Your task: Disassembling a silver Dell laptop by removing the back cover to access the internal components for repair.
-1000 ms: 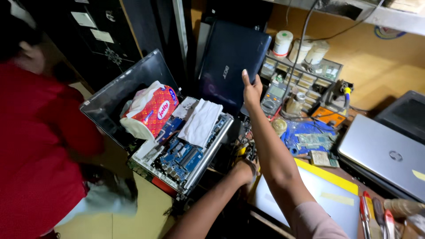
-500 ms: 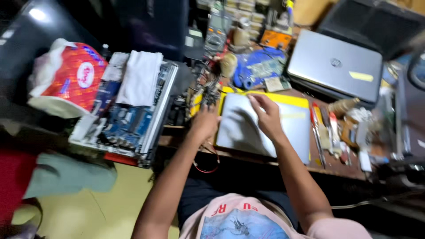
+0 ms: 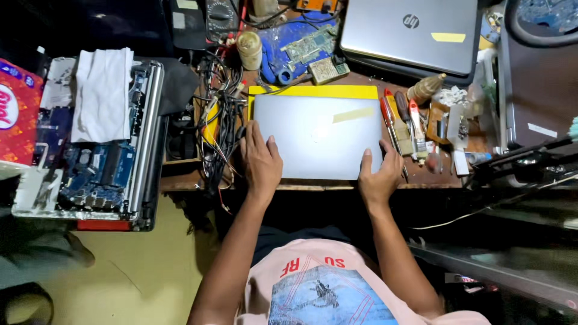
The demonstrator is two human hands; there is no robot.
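Note:
A closed grey laptop (image 3: 313, 135) with a strip of yellow tape on its lid lies on a yellow mat (image 3: 313, 91) on the workbench in front of me. My left hand (image 3: 260, 161) rests flat on the laptop's near left corner, fingers spread. My right hand (image 3: 378, 174) grips the near right corner, thumb on the lid and fingers curled over the edge. Both forearms reach up from my lap.
Screwdrivers and pliers (image 3: 400, 123) lie right of the laptop. A tangle of cables (image 3: 217, 114) sits to its left. An opened laptop chassis with a white cloth (image 3: 102, 132) rests further left. A second silver laptop (image 3: 409, 33) lies behind, and a circuit board (image 3: 307, 48) beside it.
My right hand let go of the dark laptop it was holding up at the back. Both hands came down onto the grey laptop on the yellow mat and settled at its near corners.

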